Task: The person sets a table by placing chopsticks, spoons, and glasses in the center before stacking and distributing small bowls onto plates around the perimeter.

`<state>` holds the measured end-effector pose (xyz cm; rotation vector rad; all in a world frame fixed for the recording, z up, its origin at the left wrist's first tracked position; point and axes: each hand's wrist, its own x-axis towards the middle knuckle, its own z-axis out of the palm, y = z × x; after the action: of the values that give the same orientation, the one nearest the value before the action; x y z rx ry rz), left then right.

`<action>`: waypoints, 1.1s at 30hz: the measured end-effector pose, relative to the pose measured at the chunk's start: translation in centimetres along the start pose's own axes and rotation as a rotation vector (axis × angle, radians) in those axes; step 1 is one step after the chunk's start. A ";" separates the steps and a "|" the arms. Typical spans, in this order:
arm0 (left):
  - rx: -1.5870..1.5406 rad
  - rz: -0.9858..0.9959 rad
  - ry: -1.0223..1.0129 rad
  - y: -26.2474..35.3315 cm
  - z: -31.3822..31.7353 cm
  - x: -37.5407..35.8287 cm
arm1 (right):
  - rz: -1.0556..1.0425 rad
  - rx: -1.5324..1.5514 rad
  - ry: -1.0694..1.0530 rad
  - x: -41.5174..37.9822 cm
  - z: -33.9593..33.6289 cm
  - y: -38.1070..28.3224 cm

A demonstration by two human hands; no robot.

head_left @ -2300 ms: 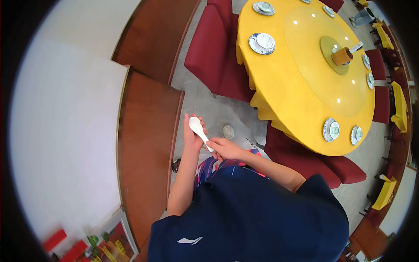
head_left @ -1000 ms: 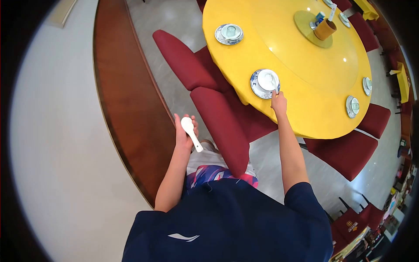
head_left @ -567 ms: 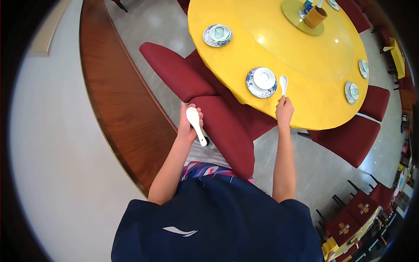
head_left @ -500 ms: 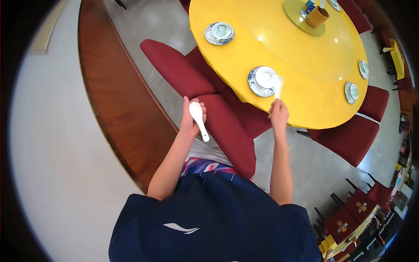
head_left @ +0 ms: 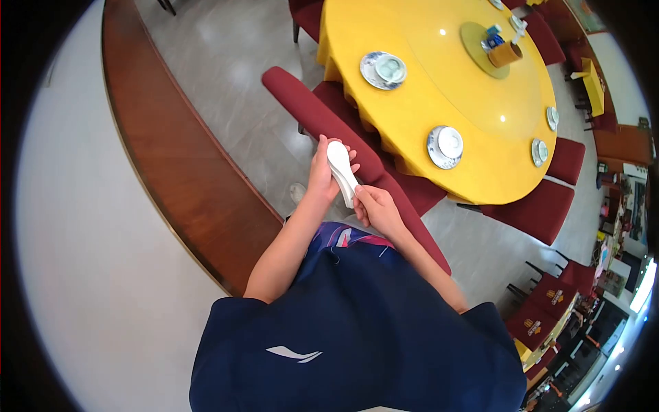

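Two bare hands meet over a small stack of white spoons (head_left: 338, 156), held in front of the torso. The left grip (head_left: 322, 174) cradles the stack, bowls uppermost, its thumb on one side and its fingertips emerging on the other. The right grip (head_left: 378, 209) is narrow, thumb and fingers pinching the handle ends. A doubled edge along the handles indicates more than one spoon; the exact count cannot be told.

Change: half a second earlier, the right grip held a spoon out at the edge of the nearest setting, while the left waited with its own; now the right is drawn in and the handles lie together. In judgement, the newly fetched spoon has joined the stack, and what remains is to align it.

Just beyond the hands runs a red chair back (head_left: 302, 103). Farther out, on the yellow-clothed bench (head_left: 473, 175), the nearest blue-and-white plate (head_left: 436, 158) carries a white bowl (head_left: 450, 142), with no spoon visible beside it. Another plate (head_left: 367, 69) stands farther along the rim; toward the centre is a brown holder (head_left: 504, 55).
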<state>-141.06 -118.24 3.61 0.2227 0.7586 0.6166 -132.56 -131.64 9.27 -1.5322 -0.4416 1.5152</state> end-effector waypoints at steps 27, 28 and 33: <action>0.026 -0.147 0.052 20.0 -3.5 11.5 | 0.116 -0.286 0.761 31.9 -15.9 -5.2; 0.021 -0.141 0.032 20.4 -2.8 11.9 | 0.097 -0.278 0.776 32.6 -16.3 -5.0; 0.038 -0.150 0.005 21.5 -0.3 14.9 | -0.041 -0.389 0.867 35.7 -17.8 -1.4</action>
<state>-142.37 -92.07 3.47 0.1969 0.7849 0.4608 -109.15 -109.17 -13.94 -2.2779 -0.2482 0.6252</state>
